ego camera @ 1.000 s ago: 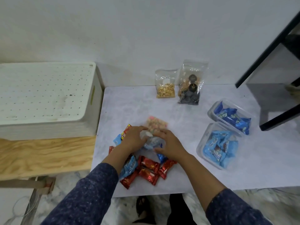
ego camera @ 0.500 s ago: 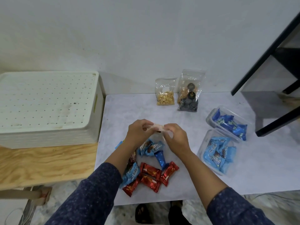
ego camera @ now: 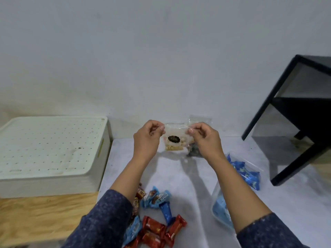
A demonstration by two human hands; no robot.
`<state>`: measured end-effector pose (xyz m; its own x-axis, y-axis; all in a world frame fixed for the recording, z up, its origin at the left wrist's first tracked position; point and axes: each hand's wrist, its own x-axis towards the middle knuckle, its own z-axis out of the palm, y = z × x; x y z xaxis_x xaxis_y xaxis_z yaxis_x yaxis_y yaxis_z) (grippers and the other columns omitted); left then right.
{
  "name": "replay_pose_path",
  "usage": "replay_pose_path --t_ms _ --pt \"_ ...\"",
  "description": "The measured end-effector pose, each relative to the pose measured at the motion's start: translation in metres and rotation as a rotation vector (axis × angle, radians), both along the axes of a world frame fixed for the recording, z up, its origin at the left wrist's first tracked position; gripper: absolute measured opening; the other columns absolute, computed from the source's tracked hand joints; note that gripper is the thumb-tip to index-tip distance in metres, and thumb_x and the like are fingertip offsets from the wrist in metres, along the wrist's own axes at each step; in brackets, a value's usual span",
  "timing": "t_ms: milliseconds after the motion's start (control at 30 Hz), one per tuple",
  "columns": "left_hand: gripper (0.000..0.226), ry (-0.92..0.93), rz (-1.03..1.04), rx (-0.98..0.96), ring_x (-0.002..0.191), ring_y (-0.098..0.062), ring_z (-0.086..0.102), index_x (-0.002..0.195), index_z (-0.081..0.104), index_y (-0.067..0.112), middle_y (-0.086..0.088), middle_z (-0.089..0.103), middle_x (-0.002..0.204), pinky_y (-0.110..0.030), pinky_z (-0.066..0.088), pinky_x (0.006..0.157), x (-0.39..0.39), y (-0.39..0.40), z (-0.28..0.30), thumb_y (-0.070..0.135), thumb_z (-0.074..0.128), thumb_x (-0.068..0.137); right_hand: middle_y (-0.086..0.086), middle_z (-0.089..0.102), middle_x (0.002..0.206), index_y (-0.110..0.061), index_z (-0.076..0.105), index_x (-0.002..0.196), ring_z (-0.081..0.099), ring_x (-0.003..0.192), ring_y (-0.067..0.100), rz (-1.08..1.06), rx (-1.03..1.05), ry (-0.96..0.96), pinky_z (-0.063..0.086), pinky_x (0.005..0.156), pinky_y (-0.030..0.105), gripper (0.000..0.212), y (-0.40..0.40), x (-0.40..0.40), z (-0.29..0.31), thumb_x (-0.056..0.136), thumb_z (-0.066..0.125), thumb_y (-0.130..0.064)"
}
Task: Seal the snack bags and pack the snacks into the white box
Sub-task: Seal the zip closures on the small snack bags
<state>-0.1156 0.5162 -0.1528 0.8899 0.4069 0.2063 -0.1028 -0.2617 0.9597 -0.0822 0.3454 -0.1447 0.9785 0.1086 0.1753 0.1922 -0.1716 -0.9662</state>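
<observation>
I hold a small clear snack bag [ego camera: 174,138] with pale snacks and a dark oval label up in front of me, above the table. My left hand [ego camera: 147,138] pinches its top left corner. My right hand [ego camera: 206,138] pinches the top right corner. The white box [ego camera: 50,149], with a perforated lid on it, stands to the left on a wooden surface. Loose red and blue wrapped candies [ego camera: 157,217] lie on the grey table [ego camera: 189,178] near my forearms. Behind my hands, other clear snack bags [ego camera: 195,151] stand by the wall, mostly hidden.
Two clear tubs of blue wrapped snacks [ego camera: 245,172] sit on the table's right side, one partly hidden by my right arm. A black frame [ego camera: 290,122] stands at the right. The wall runs close behind the table.
Both hands have risen from the candy pile with the small clear bag, which now hangs stretched between them. The camera view has tilted upward.
</observation>
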Motion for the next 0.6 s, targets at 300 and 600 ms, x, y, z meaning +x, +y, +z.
replay_pose_path --t_ms 300,600 --pt "0.012 -0.076 0.093 0.174 0.070 0.013 0.052 0.080 0.061 0.023 0.018 0.062 0.076 -0.001 0.036 0.061 0.004 -0.017 0.022 0.015 0.059 0.088 -0.007 0.070 0.078 -0.020 0.061 0.075 0.064 0.083 0.006 0.025 0.054 -0.113 0.046 0.068 0.023 0.017 -0.014 0.007 0.024 0.086 0.061 -0.007" --pt "0.010 -0.082 0.042 0.130 0.070 0.009 0.051 0.081 0.060 0.024 0.017 0.062 0.078 0.000 0.036 0.065 -0.001 -0.024 0.032 0.018 0.059 0.089 -0.011 0.071 0.069 -0.018 0.064 0.073 0.062 0.076 0.004 0.124 0.067 -0.100 0.045 0.068 0.023 0.016 -0.017 0.008 0.029 0.084 0.064 -0.006"
